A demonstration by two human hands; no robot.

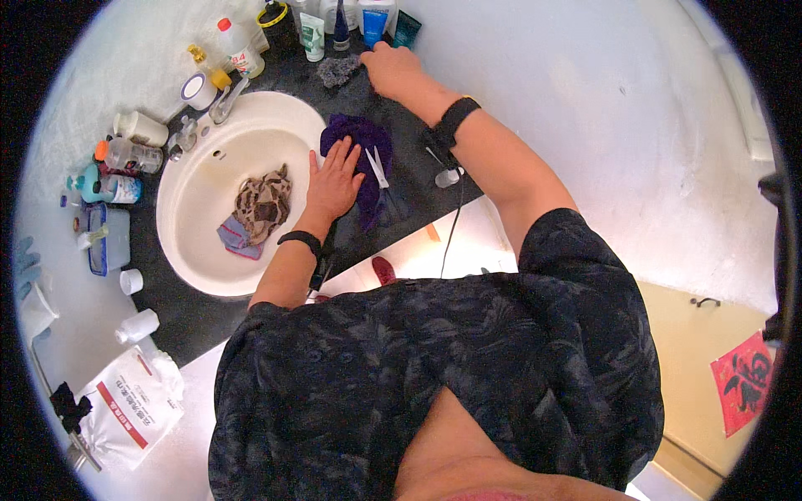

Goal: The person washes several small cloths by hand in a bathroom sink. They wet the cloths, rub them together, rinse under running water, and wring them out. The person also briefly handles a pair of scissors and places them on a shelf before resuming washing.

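Observation:
My left hand [333,181] lies flat with its fingers spread on a dark purple cloth [376,134] on the black countertop, beside the basin's rim. A pair of scissors with pale blades [377,168] rests on the same cloth, just right of that hand. My right hand [393,67] reaches to the far side of the counter, its fingertips by a grey fuzzy clump [337,71] and below a blue tube [374,27]; whether it grips anything is unclear. In the white washbasin [182,250] lie a brown patterned cloth [263,203] and a grey-blue cloth with red edging [240,238].
Bottles and tubes line the wall behind the basin, among them a red-capped bottle [241,50] and a white tube [312,37]. A blue-rimmed plastic box [111,239] stands left of the basin. A small clear object [448,178] and a cord [452,232] are near the counter's front edge.

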